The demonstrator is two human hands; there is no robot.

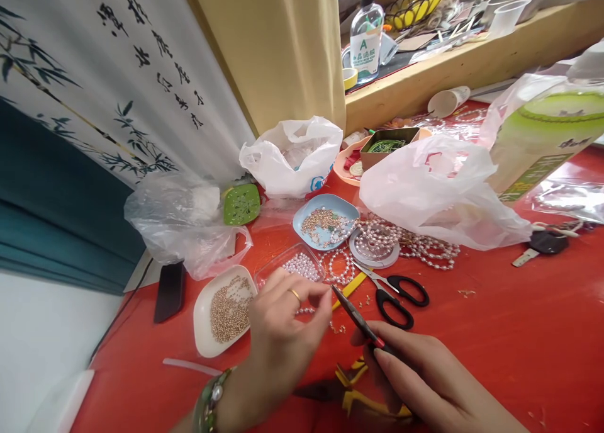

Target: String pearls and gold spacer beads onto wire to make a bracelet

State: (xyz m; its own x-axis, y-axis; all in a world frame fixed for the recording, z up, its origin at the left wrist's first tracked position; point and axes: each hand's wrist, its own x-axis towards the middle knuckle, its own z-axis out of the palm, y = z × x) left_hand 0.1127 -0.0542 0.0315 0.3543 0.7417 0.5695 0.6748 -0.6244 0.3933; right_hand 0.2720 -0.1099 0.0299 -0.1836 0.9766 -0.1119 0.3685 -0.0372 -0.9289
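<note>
My left hand, with a ring and bead bracelets, pinches thumb and forefinger together; whatever sits between them is too small to make out. Wrapped round the dark handles of slim-nosed pliers is my right hand. The pliers' tip meets the left fingertips. A clear box of pearl-white beads and a cream dish of gold beads lie beyond and beside my left hand. Black-handled scissors rest past the pliers. Yellow-handled pliers lie beneath my hands, partly hidden.
A blue dish of gold pieces stands behind, beside bead strands on a spool. White plastic bags crowd the back. A phone lies left, keys right, on the red table. A bottle stands on the sill.
</note>
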